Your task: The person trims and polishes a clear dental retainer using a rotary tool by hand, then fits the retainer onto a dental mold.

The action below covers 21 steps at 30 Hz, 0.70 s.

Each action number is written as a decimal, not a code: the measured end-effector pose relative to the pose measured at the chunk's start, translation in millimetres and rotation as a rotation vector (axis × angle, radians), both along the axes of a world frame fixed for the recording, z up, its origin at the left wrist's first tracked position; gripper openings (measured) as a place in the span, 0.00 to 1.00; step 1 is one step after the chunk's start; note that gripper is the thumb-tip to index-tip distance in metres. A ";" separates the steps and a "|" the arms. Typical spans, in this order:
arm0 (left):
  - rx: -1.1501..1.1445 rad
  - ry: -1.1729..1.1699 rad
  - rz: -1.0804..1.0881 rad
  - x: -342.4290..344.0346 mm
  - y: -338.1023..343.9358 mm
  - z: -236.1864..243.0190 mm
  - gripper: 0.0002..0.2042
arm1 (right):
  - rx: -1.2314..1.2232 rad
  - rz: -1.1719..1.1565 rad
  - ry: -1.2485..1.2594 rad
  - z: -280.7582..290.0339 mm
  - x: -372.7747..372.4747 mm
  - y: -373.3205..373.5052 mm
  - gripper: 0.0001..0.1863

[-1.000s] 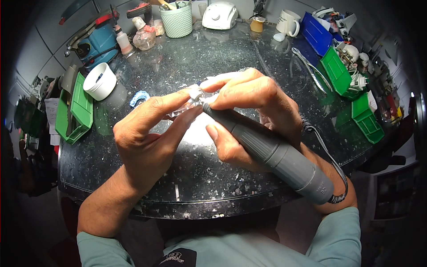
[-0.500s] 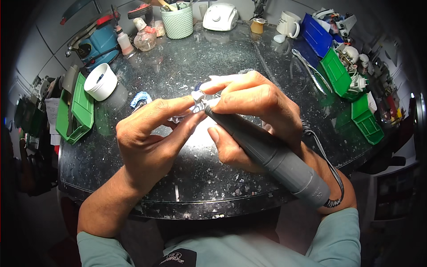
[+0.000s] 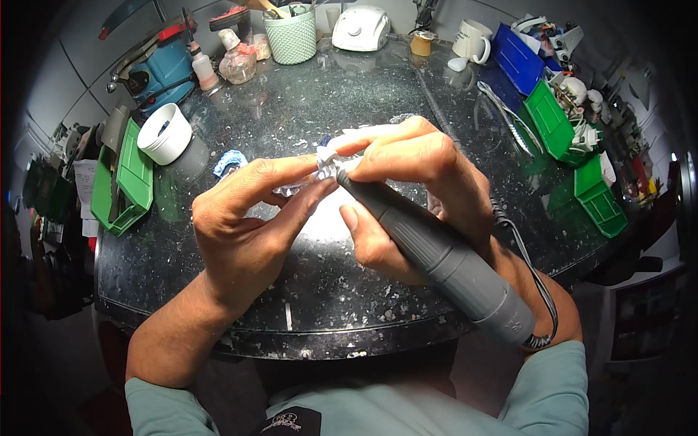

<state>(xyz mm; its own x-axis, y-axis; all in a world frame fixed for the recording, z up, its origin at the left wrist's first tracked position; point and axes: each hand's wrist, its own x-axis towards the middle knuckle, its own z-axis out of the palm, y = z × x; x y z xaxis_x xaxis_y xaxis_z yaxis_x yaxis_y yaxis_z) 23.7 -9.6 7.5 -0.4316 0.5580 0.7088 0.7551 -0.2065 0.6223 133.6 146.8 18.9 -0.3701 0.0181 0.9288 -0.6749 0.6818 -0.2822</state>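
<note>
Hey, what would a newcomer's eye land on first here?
The grey handpiece slanting through the right hand, mid-picture, its tip close to the small white piece in the left hand. Next, probably the green bin at the left of the black table.

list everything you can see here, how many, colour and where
small piece: one, whitish, at left fingertips
handheld tool: one, dark grey, in right hand
cord: one, dark, at tool's rear end
table: one, black with pale specks, beneath both hands
blue lump: one, blue, beyond left hand
tub: one, white, table's left
green bins: three, green, one left, two right
blue bin: one, blue, far right
mug: one, white, far right
knobbed box: one, white, far edge
basket: one, pale green, far edge
bottles: two, pinkish, far left
machine: one, blue, far left
edge clutter: too dark or crowded to count
sleeves: two, pale green, lower corners
left hand: one, centre-left
right hand: one, centre-right
</note>
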 end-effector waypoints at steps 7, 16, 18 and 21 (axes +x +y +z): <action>0.006 0.040 0.072 1.0 1.9 1.5 0.10 | 0.015 -0.030 -0.040 -1.7 1.7 -0.1 0.19; 0.024 0.109 0.047 -1.5 1.8 2.4 0.11 | -0.077 -0.041 -0.052 -5.6 0.0 -2.9 0.18; 0.036 0.106 0.041 -2.9 1.9 2.0 0.11 | -0.015 0.008 -0.022 -4.0 -1.3 0.1 0.18; 0.041 0.107 0.037 -2.1 2.5 3.9 0.11 | -0.112 0.009 -0.042 -4.7 1.4 -4.4 0.17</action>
<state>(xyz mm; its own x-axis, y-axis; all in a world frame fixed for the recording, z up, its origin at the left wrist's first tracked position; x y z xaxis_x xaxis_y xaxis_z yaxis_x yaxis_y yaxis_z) 21.6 -7.1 11.4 -0.3723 0.5125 0.7738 0.8241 -0.2009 0.5296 135.0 142.4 14.2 -0.4090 0.1170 0.9050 -0.6671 0.6383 -0.3840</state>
